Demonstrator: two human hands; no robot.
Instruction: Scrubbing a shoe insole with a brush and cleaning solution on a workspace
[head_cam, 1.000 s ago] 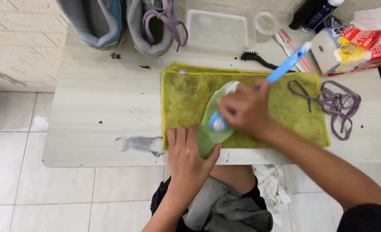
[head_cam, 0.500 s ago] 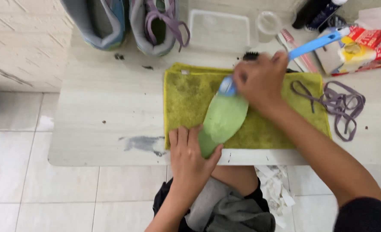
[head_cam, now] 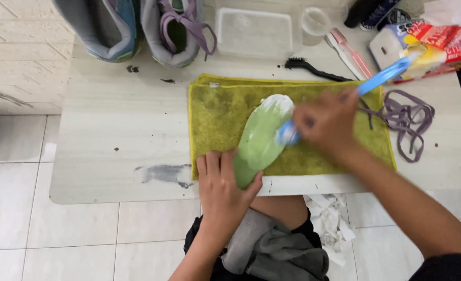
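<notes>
A light green shoe insole [head_cam: 260,135] lies on an olive-green towel [head_cam: 220,112] spread over the small table [head_cam: 116,119]. White foam covers the insole's far end. My left hand [head_cam: 221,184] presses down on the insole's near end at the table's front edge. My right hand [head_cam: 324,125] is closed around a blue-handled brush [head_cam: 381,77], whose head rests on the insole's right side near its middle.
Two grey and blue shoes [head_cam: 137,26] with purple laces stand at the back left. A clear plastic tub [head_cam: 256,31], a black brush [head_cam: 313,69], a pink toothbrush [head_cam: 350,52] and a packet of wipes [head_cam: 433,41] sit behind. Loose purple laces [head_cam: 407,119] lie right.
My right hand swept the brush from the insole's near part up to its far tip, then back down to the middle. The left hand stayed on the near end.
</notes>
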